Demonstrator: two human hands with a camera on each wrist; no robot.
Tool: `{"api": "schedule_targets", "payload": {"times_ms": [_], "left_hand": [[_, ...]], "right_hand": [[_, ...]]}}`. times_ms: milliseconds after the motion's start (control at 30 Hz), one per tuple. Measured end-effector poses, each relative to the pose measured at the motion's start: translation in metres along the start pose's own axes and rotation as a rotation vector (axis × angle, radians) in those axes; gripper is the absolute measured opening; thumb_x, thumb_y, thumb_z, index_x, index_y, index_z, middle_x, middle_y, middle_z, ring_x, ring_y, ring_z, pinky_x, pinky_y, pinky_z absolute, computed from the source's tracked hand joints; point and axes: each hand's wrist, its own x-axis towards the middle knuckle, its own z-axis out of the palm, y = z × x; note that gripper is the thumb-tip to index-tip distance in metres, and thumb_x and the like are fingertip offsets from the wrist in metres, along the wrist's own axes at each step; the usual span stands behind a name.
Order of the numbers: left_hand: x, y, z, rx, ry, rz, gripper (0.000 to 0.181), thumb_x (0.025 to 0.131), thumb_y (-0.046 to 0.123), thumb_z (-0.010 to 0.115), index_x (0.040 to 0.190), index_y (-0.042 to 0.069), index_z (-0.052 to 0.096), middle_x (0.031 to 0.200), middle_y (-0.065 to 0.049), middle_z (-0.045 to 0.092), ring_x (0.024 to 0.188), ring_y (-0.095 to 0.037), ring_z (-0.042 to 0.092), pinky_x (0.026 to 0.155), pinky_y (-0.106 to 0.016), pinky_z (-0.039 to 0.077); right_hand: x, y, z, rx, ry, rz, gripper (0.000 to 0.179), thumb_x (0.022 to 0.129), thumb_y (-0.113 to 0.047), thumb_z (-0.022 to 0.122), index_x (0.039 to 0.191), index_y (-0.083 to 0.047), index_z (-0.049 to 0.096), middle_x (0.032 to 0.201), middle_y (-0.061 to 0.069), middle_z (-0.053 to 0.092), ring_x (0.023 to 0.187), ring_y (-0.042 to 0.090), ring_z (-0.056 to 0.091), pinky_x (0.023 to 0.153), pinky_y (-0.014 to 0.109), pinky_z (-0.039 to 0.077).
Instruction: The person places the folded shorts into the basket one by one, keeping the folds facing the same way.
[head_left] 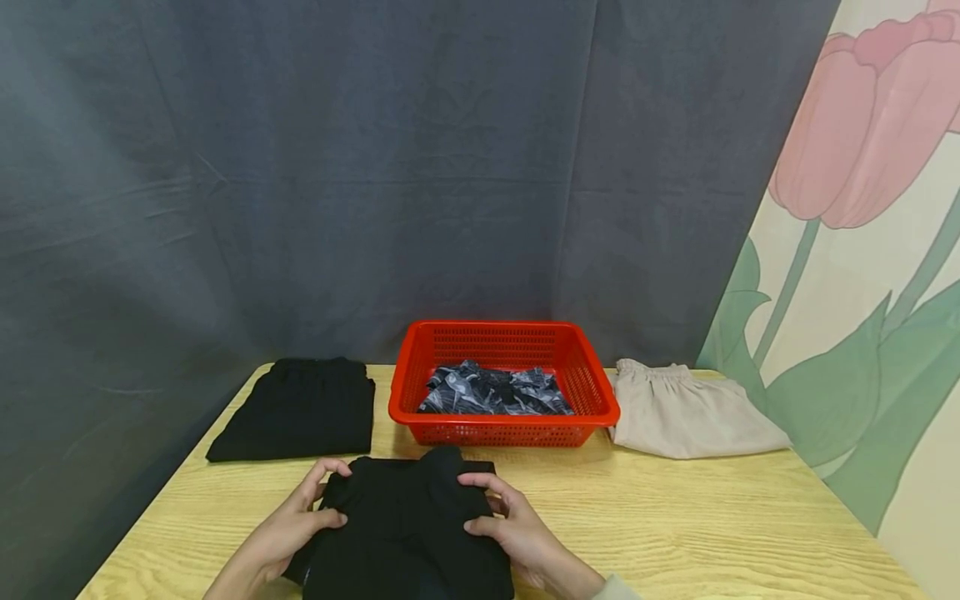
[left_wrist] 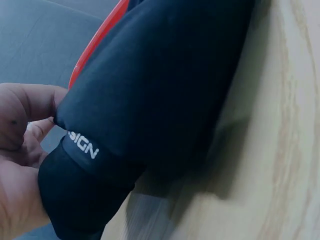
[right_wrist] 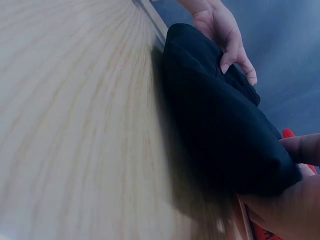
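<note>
A bunched pair of black shorts (head_left: 408, 533) is between both hands at the front of the table. My left hand (head_left: 292, 521) grips its left side, thumb on top and fingers behind the cloth. The right hand (head_left: 521, 525) pinches the opposite side between thumb and fingers. Part of a white print ending in "SIGN" shows on the black cloth (left_wrist: 150, 85) in the left wrist view. In the right wrist view a ribbed band lies by the left hand (right_wrist: 222, 35), and the cloth casts a shadow on the wood. Some fingertips are hidden by the fabric.
Beyond the hands stands a red plastic basket (head_left: 495, 429) with dark patterned clothing (head_left: 495, 390) in it. Folded black shorts (head_left: 307, 408) lie to its left, folded beige shorts (head_left: 690, 412) to its right. A grey curtain (head_left: 420, 167) hangs behind the wooden table (head_left: 675, 525).
</note>
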Motion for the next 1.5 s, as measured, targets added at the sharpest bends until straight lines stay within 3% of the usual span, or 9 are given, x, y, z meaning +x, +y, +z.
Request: {"api": "schedule_targets", "payload": {"times_ms": [200, 333, 467, 800, 1033, 1233, 1500], "left_hand": [[0.0011, 0.0005, -0.0018, 0.026, -0.050, 0.027, 0.046, 0.085, -0.004, 0.056, 0.129, 0.004, 0.047, 0.137, -0.023, 0.035, 0.108, -0.029, 0.053, 0.085, -0.041, 0.047], [0.0001, 0.0003, -0.0036, 0.009, -0.113, 0.024, 0.041, 0.088, -0.004, 0.054, 0.129, -0.002, 0.055, 0.136, -0.017, 0.046, 0.111, -0.028, 0.054, 0.089, -0.039, 0.046], [-0.0001, -0.0014, -0.0040, -0.066, -0.143, 0.003, 0.048, 0.089, -0.005, 0.053, 0.137, 0.000, 0.052, 0.133, -0.015, 0.053, 0.107, -0.029, 0.060, 0.087, -0.040, 0.050], [0.0018, -0.0018, -0.0023, -0.023, -0.084, -0.037, 0.049, 0.087, -0.002, 0.055, 0.137, 0.001, 0.052, 0.132, -0.018, 0.052, 0.104, -0.029, 0.060, 0.085, -0.040, 0.050], [0.0031, -0.0031, 0.0000, 0.031, -0.016, -0.042, 0.053, 0.082, -0.002, 0.064, 0.134, 0.003, 0.056, 0.141, -0.024, 0.040, 0.102, -0.027, 0.060, 0.083, -0.039, 0.051], [0.0030, -0.0031, 0.0001, 0.008, -0.025, -0.015, 0.056, 0.080, -0.005, 0.063, 0.135, 0.001, 0.054, 0.137, -0.020, 0.047, 0.102, -0.029, 0.060, 0.082, -0.040, 0.052], [-0.0012, 0.0026, 0.0043, 0.064, 0.026, -0.009, 0.057, 0.078, -0.006, 0.064, 0.133, 0.004, 0.057, 0.150, -0.026, 0.029, 0.119, -0.033, 0.045, 0.089, -0.041, 0.047]], "right_hand": [[0.0009, 0.0020, -0.0003, -0.018, -0.008, -0.011, 0.047, 0.083, 0.009, 0.060, 0.129, -0.001, 0.059, 0.116, 0.013, 0.055, 0.099, 0.026, 0.060, 0.080, 0.040, 0.054], [0.0007, 0.0015, 0.0003, -0.023, -0.008, -0.005, 0.045, 0.083, 0.009, 0.059, 0.126, -0.002, 0.061, 0.117, 0.012, 0.055, 0.100, 0.026, 0.059, 0.080, 0.040, 0.054], [-0.0007, 0.0009, 0.0014, -0.020, -0.015, 0.002, 0.044, 0.083, 0.008, 0.060, 0.125, -0.003, 0.062, 0.118, 0.013, 0.053, 0.100, 0.027, 0.060, 0.081, 0.040, 0.054], [0.0005, 0.0018, 0.0008, -0.025, -0.006, 0.036, 0.043, 0.081, 0.006, 0.064, 0.123, -0.004, 0.063, 0.120, 0.015, 0.050, 0.100, 0.027, 0.061, 0.082, 0.041, 0.054], [-0.0002, 0.0031, -0.0012, -0.035, -0.020, 0.018, 0.047, 0.079, 0.008, 0.065, 0.125, -0.003, 0.062, 0.121, 0.015, 0.049, 0.100, 0.027, 0.060, 0.080, 0.040, 0.054], [-0.0001, 0.0032, -0.0006, -0.049, -0.004, 0.005, 0.048, 0.078, 0.013, 0.062, 0.124, -0.004, 0.062, 0.122, 0.014, 0.049, 0.100, 0.028, 0.059, 0.079, 0.041, 0.055], [-0.0015, 0.0022, 0.0007, -0.057, -0.014, -0.029, 0.049, 0.077, 0.013, 0.064, 0.123, -0.004, 0.063, 0.124, 0.014, 0.049, 0.101, 0.027, 0.059, 0.078, 0.040, 0.055]]}}
